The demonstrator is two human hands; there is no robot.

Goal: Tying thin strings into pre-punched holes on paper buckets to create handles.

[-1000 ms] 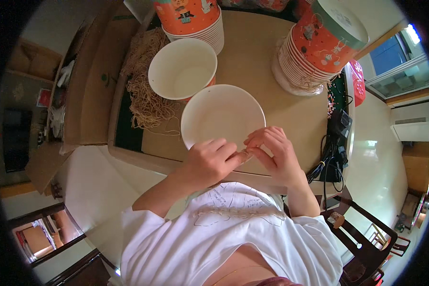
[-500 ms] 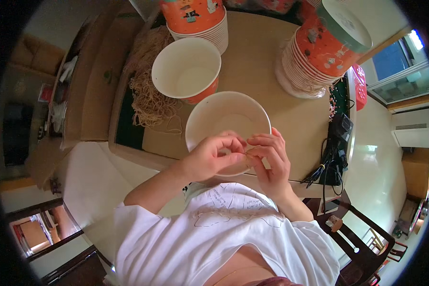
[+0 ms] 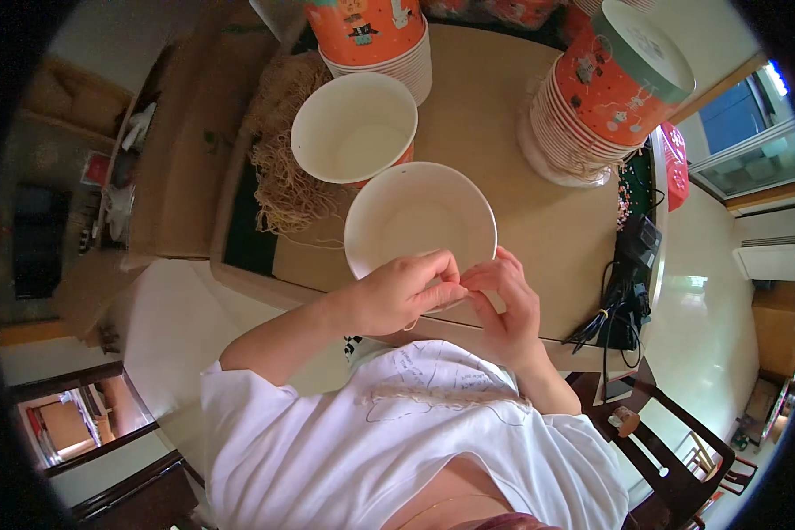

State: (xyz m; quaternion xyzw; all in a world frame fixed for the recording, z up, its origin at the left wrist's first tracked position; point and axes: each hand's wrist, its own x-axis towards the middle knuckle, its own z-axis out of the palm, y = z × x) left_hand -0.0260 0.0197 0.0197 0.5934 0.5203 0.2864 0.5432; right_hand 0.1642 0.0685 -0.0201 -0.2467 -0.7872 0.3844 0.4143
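The white bucket (image 3: 420,212) is positioned directly ahead of my hands, mouth facing me, at the near edge of the surface (image 3: 548,238). My left hand (image 3: 402,291) overlaps its near rim in view; my right hand (image 3: 508,296) is located at the near right of the rim. Contact with the rim cannot be determined. Thumb and fingers of each hand form a narrow pinch, fingertips meeting; I cannot tell what they grip. A thin strand (image 3: 411,327) shows below my left hand. A second bucket (image 3: 353,128) stands just beyond, left.
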